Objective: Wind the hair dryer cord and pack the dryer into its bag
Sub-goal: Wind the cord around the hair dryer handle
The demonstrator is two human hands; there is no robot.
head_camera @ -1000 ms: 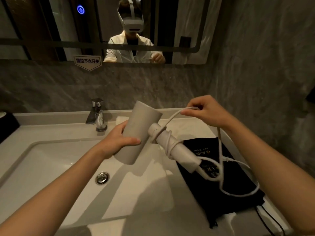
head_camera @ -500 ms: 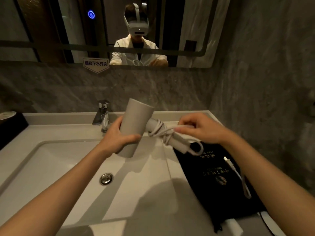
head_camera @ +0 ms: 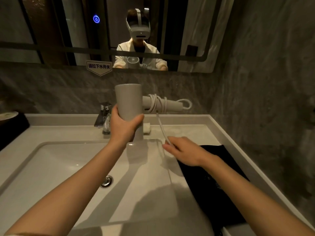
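My left hand (head_camera: 123, 126) grips the barrel of a pale grey hair dryer (head_camera: 129, 101), held upright above the basin with its handle pointing right. Several turns of the white cord (head_camera: 156, 103) wrap the handle, and a small loop sticks out past the handle's end. A straight length of cord drops from the handle down to my right hand (head_camera: 183, 153), whose fingers pinch it; the plug end is hidden. The black drawstring bag (head_camera: 226, 189) lies flat on the counter to the right, partly under my right forearm.
A white basin (head_camera: 59, 167) with a metal drain (head_camera: 106, 181) fills the left. A chrome tap (head_camera: 104, 117) stands behind it. A mirror (head_camera: 51, 31) and grey stone walls close the back and right. A dark object (head_camera: 12, 126) sits at far left.
My left hand lifted the dryer higher and turned the barrel upright. My right hand dropped from the handle to counter level, pulling the cord's tail straight down. The loose cord left the bag.
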